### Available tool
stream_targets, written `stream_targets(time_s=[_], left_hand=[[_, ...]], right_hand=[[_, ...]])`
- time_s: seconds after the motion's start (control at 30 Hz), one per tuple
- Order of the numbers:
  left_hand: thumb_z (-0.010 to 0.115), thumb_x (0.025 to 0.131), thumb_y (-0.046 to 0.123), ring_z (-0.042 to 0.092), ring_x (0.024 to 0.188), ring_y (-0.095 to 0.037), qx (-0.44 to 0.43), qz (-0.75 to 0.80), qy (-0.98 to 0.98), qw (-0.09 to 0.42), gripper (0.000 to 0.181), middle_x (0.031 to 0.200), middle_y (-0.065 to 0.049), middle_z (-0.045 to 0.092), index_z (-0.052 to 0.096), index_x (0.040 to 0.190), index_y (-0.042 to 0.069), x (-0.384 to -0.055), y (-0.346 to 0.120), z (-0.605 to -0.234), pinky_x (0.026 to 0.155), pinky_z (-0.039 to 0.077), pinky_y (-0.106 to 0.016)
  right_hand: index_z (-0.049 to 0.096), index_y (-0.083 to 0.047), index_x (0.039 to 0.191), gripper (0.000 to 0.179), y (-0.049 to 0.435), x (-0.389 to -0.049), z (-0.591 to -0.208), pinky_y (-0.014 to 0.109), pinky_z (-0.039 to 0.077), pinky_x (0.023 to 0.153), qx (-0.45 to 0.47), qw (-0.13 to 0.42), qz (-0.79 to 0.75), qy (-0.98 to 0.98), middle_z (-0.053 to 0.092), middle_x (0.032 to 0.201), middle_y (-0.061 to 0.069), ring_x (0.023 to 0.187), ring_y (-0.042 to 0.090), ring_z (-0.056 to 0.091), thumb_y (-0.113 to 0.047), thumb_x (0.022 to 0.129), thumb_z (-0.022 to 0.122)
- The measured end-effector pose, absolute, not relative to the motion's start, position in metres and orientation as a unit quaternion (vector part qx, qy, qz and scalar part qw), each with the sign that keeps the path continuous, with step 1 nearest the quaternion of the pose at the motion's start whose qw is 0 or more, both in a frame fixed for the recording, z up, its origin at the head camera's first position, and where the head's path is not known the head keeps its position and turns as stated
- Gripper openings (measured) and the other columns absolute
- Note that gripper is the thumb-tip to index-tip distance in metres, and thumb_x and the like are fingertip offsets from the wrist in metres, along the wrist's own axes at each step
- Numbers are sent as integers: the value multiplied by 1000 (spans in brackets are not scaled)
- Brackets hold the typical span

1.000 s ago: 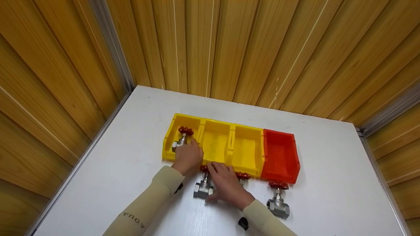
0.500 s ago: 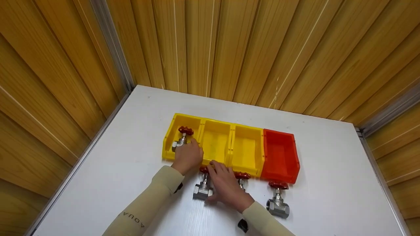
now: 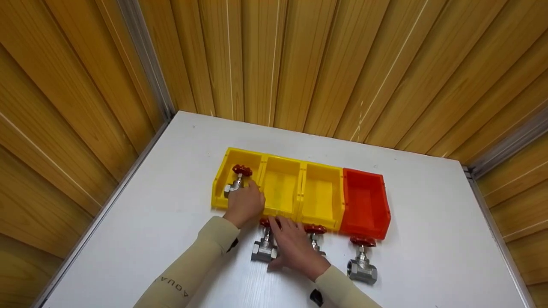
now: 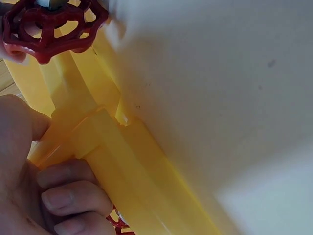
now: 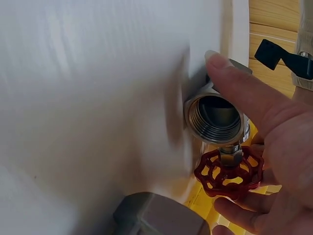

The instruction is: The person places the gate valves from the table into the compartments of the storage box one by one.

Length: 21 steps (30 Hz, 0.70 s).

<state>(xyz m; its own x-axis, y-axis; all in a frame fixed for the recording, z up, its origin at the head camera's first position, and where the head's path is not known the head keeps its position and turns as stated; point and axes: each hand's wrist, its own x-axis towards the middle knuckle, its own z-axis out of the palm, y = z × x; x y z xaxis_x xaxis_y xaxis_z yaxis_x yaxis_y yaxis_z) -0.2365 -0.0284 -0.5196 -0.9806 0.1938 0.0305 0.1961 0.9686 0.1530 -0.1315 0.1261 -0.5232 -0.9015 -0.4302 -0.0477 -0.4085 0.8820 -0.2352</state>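
My left hand [image 3: 247,205] is at the front of the leftmost yellow bin [image 3: 247,155], beside the divide with its neighbour. In the left wrist view its fingers curl round the yellow bin edge [image 4: 117,161]. A steel valve with a red handwheel [image 3: 242,170] stands in that bin. My right hand [image 3: 297,250] grips another valve [image 3: 263,251] on the table in front of the bins. The right wrist view has the thumb [image 5: 234,83] along the valve's threaded body and the other fingers by its red handwheel [image 5: 230,171].
Two more yellow bins [image 3: 280,184] and a red bin [image 3: 364,201] continue the row. A valve [image 3: 316,231], partly behind my right hand, and another valve [image 3: 362,271] stand in front of them. Wood-patterned walls [image 3: 291,64] enclose the white table [image 3: 171,179].
My right hand's fingertips have drawn back slightly toward me at the handwheel, and the valve beside them has shifted a touch left. The left hand stays in place.
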Motion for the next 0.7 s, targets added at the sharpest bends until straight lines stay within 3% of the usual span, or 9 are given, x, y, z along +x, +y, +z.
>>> stream_targets(time_s=[0.33, 0.7], left_hand=[[47, 99, 36, 56, 54, -24, -94, -86, -992, 4, 50, 65, -10, 58, 52, 122, -8, -237, -29, -520, 55, 51, -40], [47, 98, 36, 53, 53, -22, -86, -108, -990, 1, 46, 63, -7, 54, 53, 118, -5, -238, -28, -521, 55, 49, -39]], right_hand=[[22, -10, 154, 131, 123, -130, -528, 54, 29, 109, -204, 53, -124, 970, 38, 151, 14, 136, 30, 40, -52, 50, 91], [31, -4, 147, 123, 123, -131, -531, 48, 35, 98, -214, 27, -120, 969, 47, 143, 14, 128, 28, 48, -48, 50, 92]])
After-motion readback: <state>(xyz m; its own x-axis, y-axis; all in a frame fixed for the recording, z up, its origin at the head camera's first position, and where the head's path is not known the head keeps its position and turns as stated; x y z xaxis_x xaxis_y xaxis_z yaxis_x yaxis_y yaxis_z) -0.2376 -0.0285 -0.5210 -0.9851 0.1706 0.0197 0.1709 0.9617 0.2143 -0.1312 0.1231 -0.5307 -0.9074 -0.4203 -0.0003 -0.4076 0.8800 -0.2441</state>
